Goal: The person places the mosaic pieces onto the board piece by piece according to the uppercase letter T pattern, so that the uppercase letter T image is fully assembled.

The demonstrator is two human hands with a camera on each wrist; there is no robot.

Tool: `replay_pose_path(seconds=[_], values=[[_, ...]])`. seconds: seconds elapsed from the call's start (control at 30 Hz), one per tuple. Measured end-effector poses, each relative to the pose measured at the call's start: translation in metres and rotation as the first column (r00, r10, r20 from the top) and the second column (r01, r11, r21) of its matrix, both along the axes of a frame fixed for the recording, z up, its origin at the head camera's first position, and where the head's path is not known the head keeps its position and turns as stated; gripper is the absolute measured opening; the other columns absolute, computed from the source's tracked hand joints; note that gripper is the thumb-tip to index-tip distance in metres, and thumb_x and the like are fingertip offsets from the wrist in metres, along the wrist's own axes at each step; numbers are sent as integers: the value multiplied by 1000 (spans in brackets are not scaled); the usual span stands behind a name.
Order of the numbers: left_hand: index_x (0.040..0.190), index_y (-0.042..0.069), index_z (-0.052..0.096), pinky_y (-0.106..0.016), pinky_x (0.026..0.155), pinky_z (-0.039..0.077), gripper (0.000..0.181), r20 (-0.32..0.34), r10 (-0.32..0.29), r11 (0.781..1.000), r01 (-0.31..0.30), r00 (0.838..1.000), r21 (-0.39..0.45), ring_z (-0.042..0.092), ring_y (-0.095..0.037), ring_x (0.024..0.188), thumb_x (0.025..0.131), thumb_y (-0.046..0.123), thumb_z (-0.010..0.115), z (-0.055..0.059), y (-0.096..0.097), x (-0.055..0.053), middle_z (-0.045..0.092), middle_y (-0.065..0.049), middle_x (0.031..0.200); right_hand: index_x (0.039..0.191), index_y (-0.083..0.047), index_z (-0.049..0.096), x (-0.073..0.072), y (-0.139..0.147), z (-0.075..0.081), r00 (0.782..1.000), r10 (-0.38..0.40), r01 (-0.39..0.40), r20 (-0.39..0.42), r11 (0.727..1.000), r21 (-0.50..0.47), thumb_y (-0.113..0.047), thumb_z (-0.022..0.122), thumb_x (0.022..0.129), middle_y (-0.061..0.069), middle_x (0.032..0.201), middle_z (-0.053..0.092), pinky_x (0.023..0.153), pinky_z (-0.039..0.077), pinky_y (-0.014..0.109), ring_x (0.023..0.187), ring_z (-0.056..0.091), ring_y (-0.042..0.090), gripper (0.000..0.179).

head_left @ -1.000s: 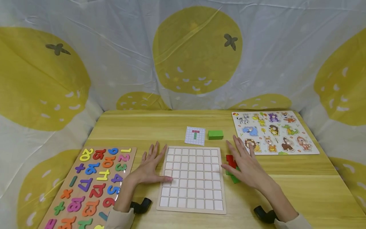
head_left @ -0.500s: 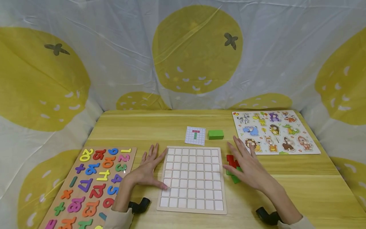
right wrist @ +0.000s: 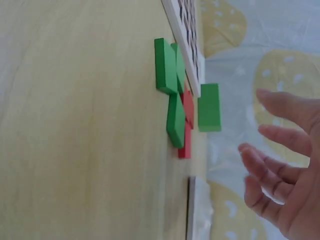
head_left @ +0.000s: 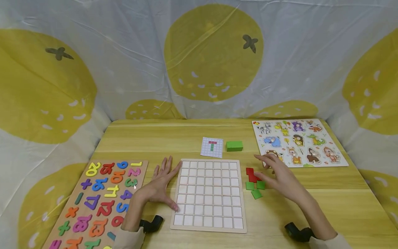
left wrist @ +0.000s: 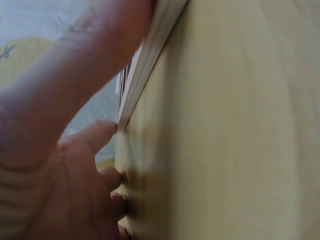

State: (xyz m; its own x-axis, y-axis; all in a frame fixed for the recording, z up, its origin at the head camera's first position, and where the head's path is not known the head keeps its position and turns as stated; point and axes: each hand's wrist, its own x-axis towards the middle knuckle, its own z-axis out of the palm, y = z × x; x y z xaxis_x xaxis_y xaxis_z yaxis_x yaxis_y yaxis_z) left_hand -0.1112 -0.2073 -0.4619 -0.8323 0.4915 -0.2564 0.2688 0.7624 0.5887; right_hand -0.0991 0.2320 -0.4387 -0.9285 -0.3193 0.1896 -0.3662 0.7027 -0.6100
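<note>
A wooden board with a grid of white squares (head_left: 208, 199) lies in the middle of the table. My left hand (head_left: 161, 188) rests at its left side, fingers spread; the thumb touches the left edge and the index finger the upper left corner. Just right of the board is a group of small square tiles, red (head_left: 250, 171) and green (head_left: 256, 194). My right hand (head_left: 283, 178) hovers over their right side, fingers loosely bent, holding nothing. The right wrist view shows those green tiles (right wrist: 165, 67) apart from the right hand (right wrist: 290, 165).
Behind the board lie a card with a red and green T pattern (head_left: 212, 147) and a green block (head_left: 234, 146). An animal puzzle board (head_left: 301, 149) is at the back right. A number puzzle board (head_left: 119, 197) lies left, partly under my left forearm.
My right hand has drawn back to the right and its fingers have bent, uncovering more of the red and green tiles. My left thumb has slid slightly down the board's edge.
</note>
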Motion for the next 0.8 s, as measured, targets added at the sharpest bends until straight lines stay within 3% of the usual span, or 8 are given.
replay_pose_path(seconds=[0.1,0.33,0.6,0.8], values=[[167,13,7,-69,125,-13,154,6,1,1000,-1,1000,-8,-22,-48,157,51,46,102,1,0,0,-21,-29,168,135,-6,66,-3,5,-5,1000,0,2,26,997,-72,-16,80,91,7,99,61,54,40,22,69,47,7,48],[167,12,6,-70,124,-13,154,6,-5,1000,5,1000,-10,-22,-48,157,51,45,102,1,0,0,-21,-29,168,125,-7,72,-9,15,-12,982,22,9,188,987,-160,-9,79,91,-4,71,46,50,33,20,59,36,1,35],[167,11,6,-69,124,-13,154,-1,-7,1000,7,1000,-12,-22,-48,157,51,46,102,2,1,0,-21,-30,168,124,-6,73,-16,30,-25,916,75,23,394,971,-237,-11,74,95,-8,62,29,49,30,23,55,28,1,30],[167,13,6,-69,125,-13,154,7,-8,1000,8,1000,-12,-22,-48,157,51,46,102,1,1,1,-21,-29,168,126,-3,71,-16,37,-29,883,76,49,463,966,-253,-11,73,96,-6,62,26,48,28,24,55,26,3,32]])
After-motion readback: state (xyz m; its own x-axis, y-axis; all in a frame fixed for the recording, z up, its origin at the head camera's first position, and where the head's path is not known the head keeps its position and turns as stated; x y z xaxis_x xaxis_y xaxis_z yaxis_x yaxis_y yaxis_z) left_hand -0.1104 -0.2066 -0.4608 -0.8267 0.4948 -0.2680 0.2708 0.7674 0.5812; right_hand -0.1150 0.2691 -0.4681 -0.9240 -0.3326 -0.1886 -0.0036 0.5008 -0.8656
